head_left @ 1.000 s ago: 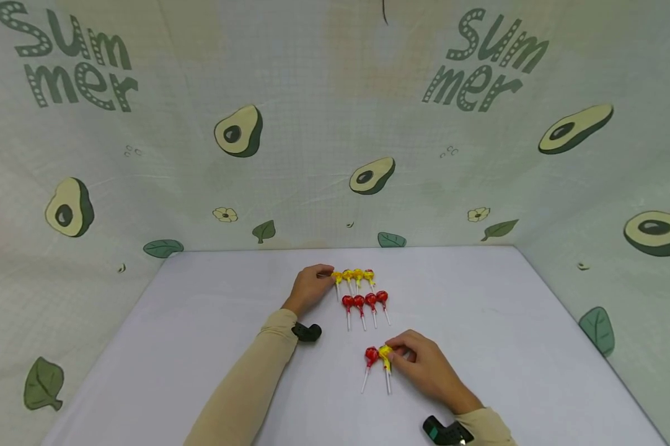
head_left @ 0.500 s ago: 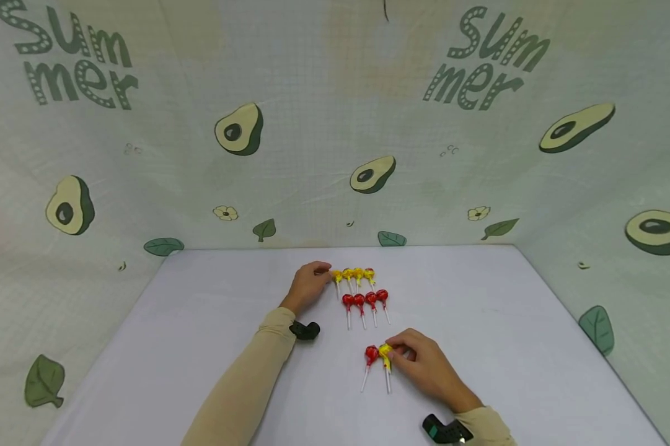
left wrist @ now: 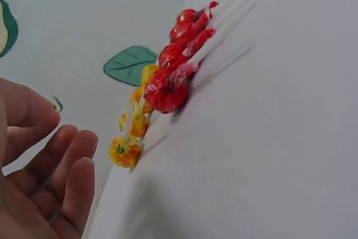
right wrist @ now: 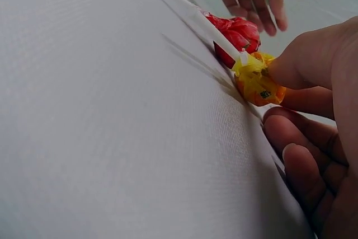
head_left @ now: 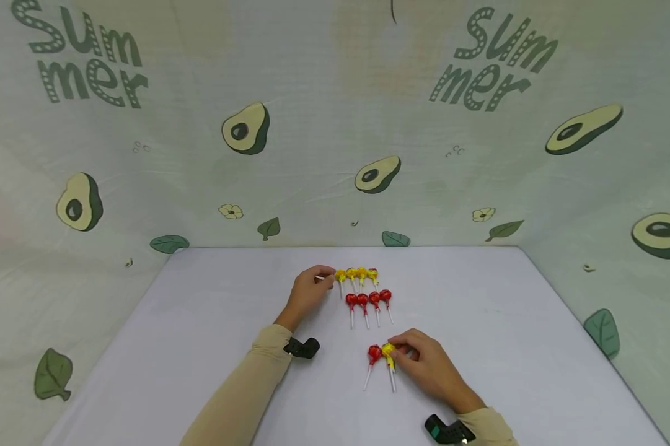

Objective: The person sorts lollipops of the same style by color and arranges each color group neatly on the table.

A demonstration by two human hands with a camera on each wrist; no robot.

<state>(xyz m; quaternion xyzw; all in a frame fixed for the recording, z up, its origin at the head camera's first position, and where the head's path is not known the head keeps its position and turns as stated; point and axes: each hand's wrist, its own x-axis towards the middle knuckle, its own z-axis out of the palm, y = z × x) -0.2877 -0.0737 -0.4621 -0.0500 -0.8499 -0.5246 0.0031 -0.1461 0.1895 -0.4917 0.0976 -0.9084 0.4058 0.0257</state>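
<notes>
My right hand (head_left: 426, 365) pinches the head of a yellow lollipop (right wrist: 254, 79) between thumb and fingers, low over the table. A red lollipop (head_left: 374, 354) lies beside it, heads close together, sticks toward me. My left hand (head_left: 310, 291) is at the left end of a back row of several yellow lollipops (head_left: 362, 274). In the left wrist view, a gap shows between its loosely bent fingers (left wrist: 78, 194) and the nearest yellow head (left wrist: 124, 152); nothing is in them. In front of that row lies a row of several red lollipops (head_left: 363, 300).
The white table (head_left: 513, 347) carries the lollipops. Behind it and along its sides hangs a pale cloth (head_left: 312, 93) printed with avocados, leaves and lettering. A black wrist device (head_left: 449, 430) is on the right wrist, another black device (head_left: 302, 348) on the left.
The left hand has drawn back slightly from the left end of the yellow row. The right hand keeps its pinch on the yellow lollipop. The head view has shifted a little.
</notes>
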